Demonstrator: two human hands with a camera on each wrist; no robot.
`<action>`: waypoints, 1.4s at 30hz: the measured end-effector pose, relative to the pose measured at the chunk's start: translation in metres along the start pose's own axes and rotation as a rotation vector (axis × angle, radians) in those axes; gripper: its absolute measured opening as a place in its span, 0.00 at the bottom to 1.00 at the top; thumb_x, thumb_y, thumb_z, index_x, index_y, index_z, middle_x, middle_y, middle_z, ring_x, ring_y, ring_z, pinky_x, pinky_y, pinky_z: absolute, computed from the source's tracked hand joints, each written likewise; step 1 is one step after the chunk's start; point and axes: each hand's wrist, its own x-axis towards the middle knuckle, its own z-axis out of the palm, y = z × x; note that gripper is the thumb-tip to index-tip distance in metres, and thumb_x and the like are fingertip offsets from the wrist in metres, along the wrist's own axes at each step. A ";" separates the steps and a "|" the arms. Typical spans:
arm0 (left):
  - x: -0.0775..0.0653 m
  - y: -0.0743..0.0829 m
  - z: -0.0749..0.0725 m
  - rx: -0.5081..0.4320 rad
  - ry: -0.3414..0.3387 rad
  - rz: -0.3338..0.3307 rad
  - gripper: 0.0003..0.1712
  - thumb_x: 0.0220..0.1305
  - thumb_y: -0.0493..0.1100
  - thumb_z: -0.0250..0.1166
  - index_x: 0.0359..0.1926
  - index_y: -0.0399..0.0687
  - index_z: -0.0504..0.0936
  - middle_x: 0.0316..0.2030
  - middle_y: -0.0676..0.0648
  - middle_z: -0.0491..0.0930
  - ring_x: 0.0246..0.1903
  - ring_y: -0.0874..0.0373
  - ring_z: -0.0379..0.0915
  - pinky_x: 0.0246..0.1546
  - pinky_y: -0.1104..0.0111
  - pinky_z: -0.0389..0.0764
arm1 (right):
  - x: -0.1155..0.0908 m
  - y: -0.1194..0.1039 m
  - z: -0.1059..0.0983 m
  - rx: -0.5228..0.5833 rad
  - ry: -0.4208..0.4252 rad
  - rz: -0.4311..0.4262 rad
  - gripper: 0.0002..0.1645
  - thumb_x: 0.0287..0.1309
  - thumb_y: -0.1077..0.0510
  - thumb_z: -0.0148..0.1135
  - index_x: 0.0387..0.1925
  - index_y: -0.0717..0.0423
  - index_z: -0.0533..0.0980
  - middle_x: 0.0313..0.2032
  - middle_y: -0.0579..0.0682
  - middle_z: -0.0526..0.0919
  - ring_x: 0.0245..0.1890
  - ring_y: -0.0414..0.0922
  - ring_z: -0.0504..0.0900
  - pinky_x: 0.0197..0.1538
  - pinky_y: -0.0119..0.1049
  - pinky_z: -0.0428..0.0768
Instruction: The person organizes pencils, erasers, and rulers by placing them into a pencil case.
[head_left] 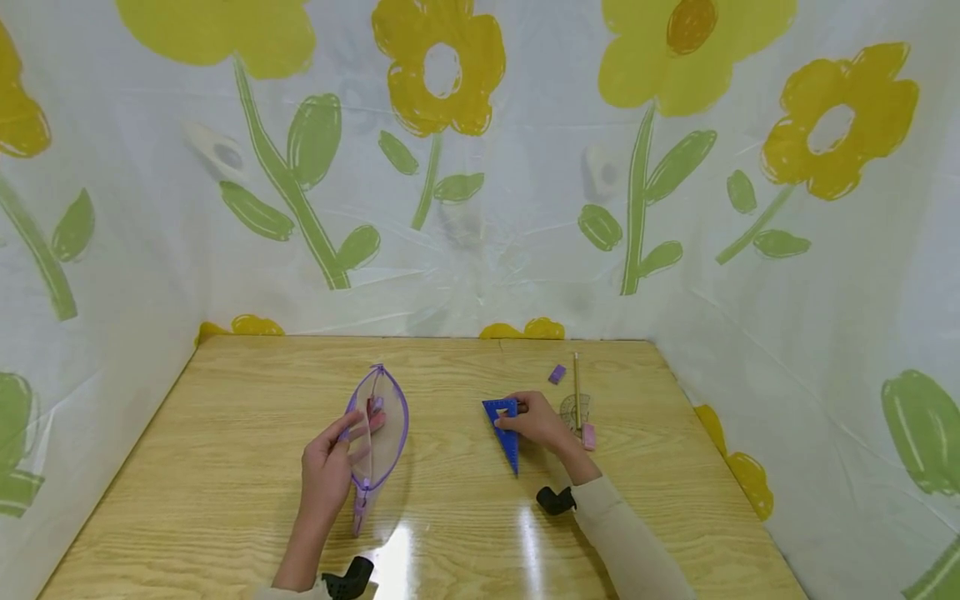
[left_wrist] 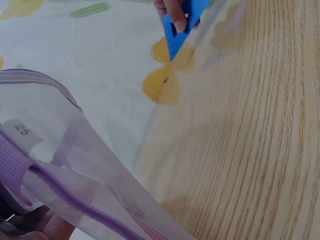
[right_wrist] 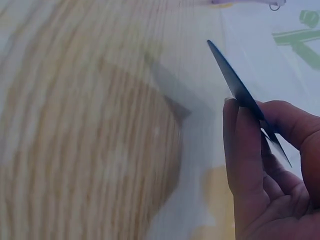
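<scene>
My left hand (head_left: 327,460) holds a see-through mesh pencil pouch (head_left: 392,446) with purple trim, its zipped mouth spread wide. Small reddish and purple things show within the mesh. In the left wrist view the pouch (left_wrist: 100,155) fills the lower left, a white tag (left_wrist: 22,131) on it. To the right of the pouch, my right hand (head_left: 542,423) pinches a blue set square (head_left: 510,443) between thumb and fingers. Seen edge-on in the right wrist view, the set square (right_wrist: 235,85) is raised over the table and casts a shadow there.
Right of my right hand, a pencil (head_left: 577,379) lies across a clear protractor (head_left: 566,408), with a pink eraser (head_left: 589,437) by its near end. A purple eraser (head_left: 557,374) sits farther back. Flower-printed sheeting (head_left: 480,267) walls the wooden table (head_left: 247,433) at the back and sides.
</scene>
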 end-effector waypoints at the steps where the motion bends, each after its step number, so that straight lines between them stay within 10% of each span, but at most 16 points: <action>1: 0.000 0.000 0.000 0.002 0.001 -0.003 0.27 0.74 0.29 0.37 0.67 0.29 0.73 0.67 0.34 0.72 0.61 0.41 0.74 0.50 0.71 0.87 | 0.000 -0.001 0.001 0.001 0.006 0.013 0.22 0.61 0.60 0.71 0.54 0.64 0.79 0.28 0.47 0.83 0.23 0.37 0.72 0.25 0.27 0.67; 14: 0.001 -0.001 -0.001 -0.028 0.001 -0.013 0.27 0.73 0.28 0.37 0.67 0.29 0.73 0.67 0.35 0.72 0.56 0.61 0.78 0.51 0.73 0.86 | -0.004 -0.010 0.012 0.022 0.002 -0.045 0.24 0.63 0.60 0.69 0.58 0.67 0.77 0.36 0.54 0.87 0.28 0.39 0.79 0.25 0.30 0.75; 21: 0.002 -0.002 -0.003 -0.034 0.002 -0.016 0.28 0.73 0.28 0.37 0.67 0.28 0.72 0.67 0.35 0.72 0.56 0.59 0.78 0.50 0.75 0.86 | -0.010 -0.029 0.019 0.061 -0.022 -0.072 0.24 0.66 0.64 0.65 0.60 0.71 0.74 0.38 0.63 0.84 0.31 0.41 0.82 0.34 0.56 0.89; 26: 0.001 -0.001 -0.004 -0.046 0.000 -0.010 0.27 0.73 0.27 0.37 0.67 0.28 0.72 0.67 0.33 0.72 0.51 0.72 0.78 0.49 0.76 0.86 | -0.004 -0.020 0.031 0.097 0.020 -0.078 0.26 0.66 0.61 0.67 0.62 0.66 0.74 0.39 0.59 0.85 0.32 0.40 0.83 0.32 0.47 0.91; 32: 0.001 -0.001 -0.006 -0.051 -0.003 -0.016 0.28 0.73 0.27 0.37 0.68 0.28 0.71 0.67 0.33 0.71 0.51 0.73 0.78 0.50 0.76 0.86 | -0.003 -0.035 0.044 0.154 0.051 -0.102 0.27 0.64 0.60 0.68 0.63 0.62 0.74 0.38 0.53 0.86 0.32 0.40 0.85 0.32 0.41 0.90; 42: 0.002 -0.002 -0.007 -0.084 0.007 -0.012 0.27 0.73 0.27 0.37 0.67 0.26 0.71 0.66 0.31 0.71 0.50 0.72 0.78 0.50 0.74 0.86 | 0.005 -0.064 0.065 0.241 0.090 -0.168 0.25 0.64 0.61 0.68 0.61 0.62 0.74 0.40 0.56 0.84 0.34 0.40 0.86 0.37 0.61 0.89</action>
